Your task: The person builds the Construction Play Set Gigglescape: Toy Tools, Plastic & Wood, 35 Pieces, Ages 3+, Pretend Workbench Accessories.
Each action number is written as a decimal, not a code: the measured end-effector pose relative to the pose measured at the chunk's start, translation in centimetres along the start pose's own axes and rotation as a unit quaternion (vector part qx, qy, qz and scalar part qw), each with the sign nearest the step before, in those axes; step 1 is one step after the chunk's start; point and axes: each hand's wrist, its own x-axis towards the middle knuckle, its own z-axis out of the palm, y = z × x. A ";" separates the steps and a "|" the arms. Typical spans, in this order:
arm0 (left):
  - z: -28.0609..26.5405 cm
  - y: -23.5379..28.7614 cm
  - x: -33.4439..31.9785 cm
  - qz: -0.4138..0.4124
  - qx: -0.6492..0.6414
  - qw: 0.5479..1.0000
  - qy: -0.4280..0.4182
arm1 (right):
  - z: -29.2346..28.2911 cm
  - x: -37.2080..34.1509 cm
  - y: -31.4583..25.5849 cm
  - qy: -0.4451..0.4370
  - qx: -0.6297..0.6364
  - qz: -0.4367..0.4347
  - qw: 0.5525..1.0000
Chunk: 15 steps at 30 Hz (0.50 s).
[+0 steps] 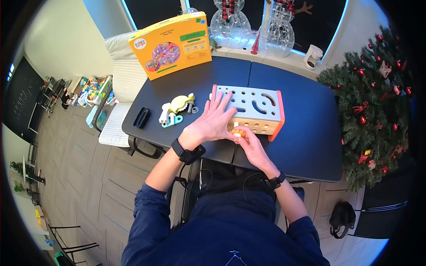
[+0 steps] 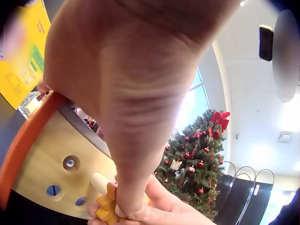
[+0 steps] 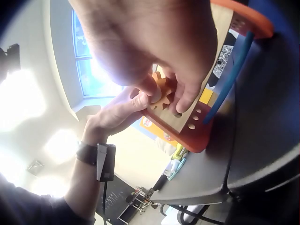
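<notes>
A toy workbench [image 1: 274,107] with a grey slotted top, wooden sides and red-orange end panels stands on the dark table. My left hand [image 1: 213,120] rests on its left part, fingers spread over the top, with the thumb reaching down the near side to touch an orange-yellow toy gear [image 2: 108,206]. My right hand [image 1: 254,148] pinches that gear at the near wooden side. A pale peg [image 2: 99,182] sticks out of this side right beside the gear. In the right wrist view, fingers and thumb surround the toothed gear [image 3: 162,91] and partly hide it.
Left of the workbench lie a yellow toothed piece [image 1: 179,104], a white piece [image 1: 164,113], a teal strip [image 1: 174,123] and grey bolts [image 1: 190,107]. A black case [image 1: 142,118] is near the left edge. A yellow play-set box [image 1: 173,46] stands behind; a decorated tree [image 1: 368,106] is at right.
</notes>
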 end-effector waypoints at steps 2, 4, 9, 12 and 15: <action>0.4 -0.5 0.1 0.018 0.002 1.000 0.020 | 0.0 0.1 0.0 -0.003 0.010 0.000 1.000; 0.8 -1.0 0.3 0.034 0.006 0.999 0.033 | -0.1 0.2 0.1 -0.009 0.012 -0.001 1.000; 0.9 -1.6 0.6 0.057 -0.003 0.998 0.038 | -0.4 0.4 -0.1 -0.039 0.026 0.013 0.999; -0.5 -0.5 0.6 0.018 -0.010 1.000 0.007 | -0.5 0.6 -0.1 -0.036 0.036 0.008 0.999; -0.8 -0.4 0.8 0.005 -0.011 1.000 0.000 | -0.4 1.0 0.0 -0.029 0.055 0.010 0.998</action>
